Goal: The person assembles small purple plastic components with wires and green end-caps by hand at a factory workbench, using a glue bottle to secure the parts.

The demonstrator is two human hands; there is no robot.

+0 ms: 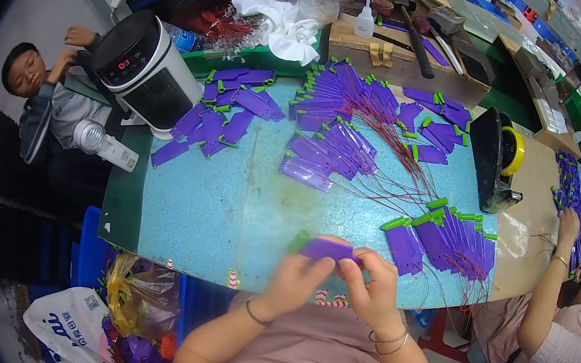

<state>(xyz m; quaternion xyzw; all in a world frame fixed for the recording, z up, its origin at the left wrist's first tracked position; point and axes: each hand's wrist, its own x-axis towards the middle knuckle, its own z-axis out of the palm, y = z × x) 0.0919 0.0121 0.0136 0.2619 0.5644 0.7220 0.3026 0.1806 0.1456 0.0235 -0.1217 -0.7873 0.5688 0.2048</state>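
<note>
Pinching a flat purple tag between both sets of fingertips: left hand grips its green-capped end, right hand the other. Long axis runs left–right across the fingers, above the blue table edge. Finished tag pile lies nearer the right hand.

Bright even overhead light, soft shadows, strong fisheye bending, black vignette corners, slight blur at rim

A bare stretch of blue tabletop lies at centre-left of the frame. Piles of purple tags crowd the centre and upper middle, another tag stack blocks the right, a white appliance stands upper left.
</note>
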